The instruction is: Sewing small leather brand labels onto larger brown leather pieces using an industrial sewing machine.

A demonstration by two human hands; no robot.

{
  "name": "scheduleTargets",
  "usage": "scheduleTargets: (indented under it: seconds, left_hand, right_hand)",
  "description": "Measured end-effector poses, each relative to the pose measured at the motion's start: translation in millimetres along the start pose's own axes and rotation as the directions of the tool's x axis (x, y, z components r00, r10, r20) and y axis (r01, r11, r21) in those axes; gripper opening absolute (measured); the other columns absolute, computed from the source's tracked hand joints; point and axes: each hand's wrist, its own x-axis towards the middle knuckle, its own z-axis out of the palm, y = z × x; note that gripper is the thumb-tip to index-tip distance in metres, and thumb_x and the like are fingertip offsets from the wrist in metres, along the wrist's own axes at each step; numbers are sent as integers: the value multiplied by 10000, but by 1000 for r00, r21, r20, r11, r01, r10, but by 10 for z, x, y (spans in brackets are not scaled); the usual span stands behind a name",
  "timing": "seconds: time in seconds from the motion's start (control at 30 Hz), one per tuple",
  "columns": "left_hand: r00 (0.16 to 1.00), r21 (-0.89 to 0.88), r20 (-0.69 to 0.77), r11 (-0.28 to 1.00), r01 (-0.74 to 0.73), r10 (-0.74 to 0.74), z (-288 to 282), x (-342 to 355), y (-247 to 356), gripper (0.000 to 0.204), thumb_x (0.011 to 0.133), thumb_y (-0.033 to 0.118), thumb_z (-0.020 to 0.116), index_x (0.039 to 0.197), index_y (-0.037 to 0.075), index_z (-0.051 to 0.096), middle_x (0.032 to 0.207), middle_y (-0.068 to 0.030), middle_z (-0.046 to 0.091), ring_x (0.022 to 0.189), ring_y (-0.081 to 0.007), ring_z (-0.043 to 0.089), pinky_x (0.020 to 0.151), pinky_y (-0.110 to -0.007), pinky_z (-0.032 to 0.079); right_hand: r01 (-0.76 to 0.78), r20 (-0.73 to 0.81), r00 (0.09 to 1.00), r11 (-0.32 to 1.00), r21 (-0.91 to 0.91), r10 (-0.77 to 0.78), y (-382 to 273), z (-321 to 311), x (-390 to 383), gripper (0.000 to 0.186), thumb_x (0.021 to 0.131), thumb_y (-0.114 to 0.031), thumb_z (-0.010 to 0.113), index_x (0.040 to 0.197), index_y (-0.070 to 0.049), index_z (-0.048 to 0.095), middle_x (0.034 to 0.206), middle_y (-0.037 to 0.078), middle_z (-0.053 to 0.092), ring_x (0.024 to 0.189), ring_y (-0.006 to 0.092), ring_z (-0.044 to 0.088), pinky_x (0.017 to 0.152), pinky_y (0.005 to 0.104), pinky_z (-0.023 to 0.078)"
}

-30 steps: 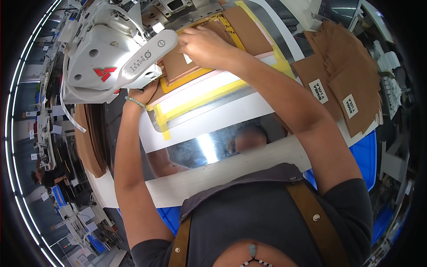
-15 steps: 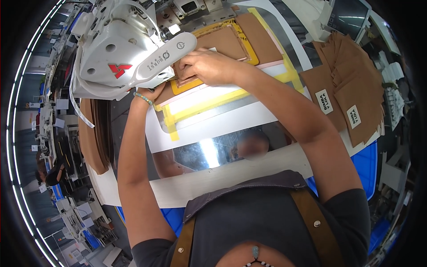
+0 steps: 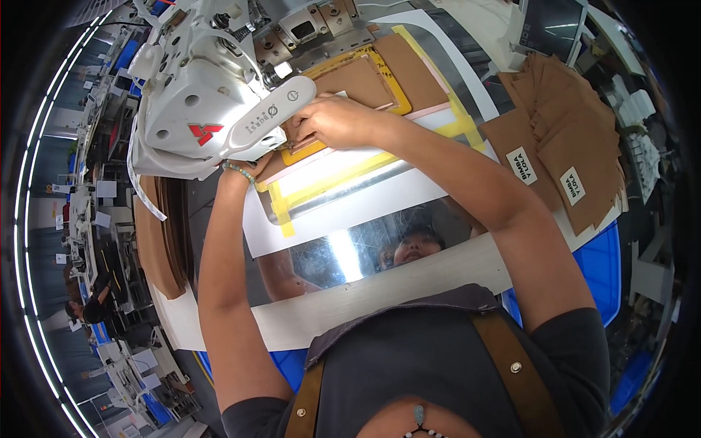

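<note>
A brown flat panel [image 3: 412,69] lies under the head of a white sewing machine [image 3: 193,102], with a yellow frame [image 3: 398,95] around a smaller brown piece [image 3: 359,79] on top of it. My right hand [image 3: 337,121] rests over the frame's near left part, fingers bent and drawn together; whatever lies under the fingertips is hidden. Beside the machine's lower edge, my left hand [image 3: 257,164] touches the panel's left end. The machine head covers most of its fingers. White sheeting edged with yellow tape [image 3: 336,179] surrounds the panel.
Fanned brown panels with white labels [image 3: 573,146] are stacked at the right, below a dark screen [image 3: 551,29]. More brown pieces [image 3: 157,241] hang or stand at the left. A shiny metal plate [image 3: 350,255] and blue bins [image 3: 599,277] are near me.
The whole view has shifted slightly. Both hands stay at almost the same spots by the machine head, and the frame and panel show no clear movement.
</note>
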Motion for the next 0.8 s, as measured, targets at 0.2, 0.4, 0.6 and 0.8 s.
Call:
scheduleTargets:
  seconds: [0.2, 0.4, 0.6, 0.8]
  left_hand:
    - [999, -15, 33, 1000, -9, 10, -18, 48, -7, 490, 938, 364, 695, 1391, 179, 670, 1387, -90, 692, 1309, -299, 626, 1116, -449, 484]
    - [999, -20, 53, 1000, -6, 7, -10, 26, -13, 478, 952, 300, 678, 1407, 156, 654, 1403, -96, 683, 1315, -286, 623, 1127, -425, 477]
    - [1000, -138, -3, 990, 28, -28, 66, -26, -33, 470, 940, 325, 698, 1381, 164, 673, 1383, -97, 694, 1299, -292, 633, 1107, -432, 492]
    - [947, -398, 75, 862, 315, -312, 21, -230, 133, 359, 959, 205, 716, 1302, 98, 719, 1284, -155, 736, 1217, -364, 679, 1049, -448, 533]
  right_hand:
    - [-2, 28, 1000, 1000, -8, 3, -6, -18, 24, 316, 894, -11, 653, 1106, -152, 841, 1269, 18, 729, 1244, 294, 633, 1118, 435, 483]
    - [-28, 56, 998, 1000, 14, 27, -35, -50, 13, 309, 912, -29, 641, 1117, -150, 838, 1272, 29, 726, 1242, 281, 636, 1129, 439, 475]
    - [-91, 170, 982, 996, 19, 86, -22, -86, 58, 321, 940, -52, 615, 1164, -140, 826, 1296, 50, 714, 1281, 284, 620, 1141, 463, 449]
    - [-103, 150, 980, 980, -169, 129, 2, -85, 104, 331, 976, -139, 614, 1266, -131, 772, 1463, 58, 635, 1416, 282, 527, 1223, 491, 382]
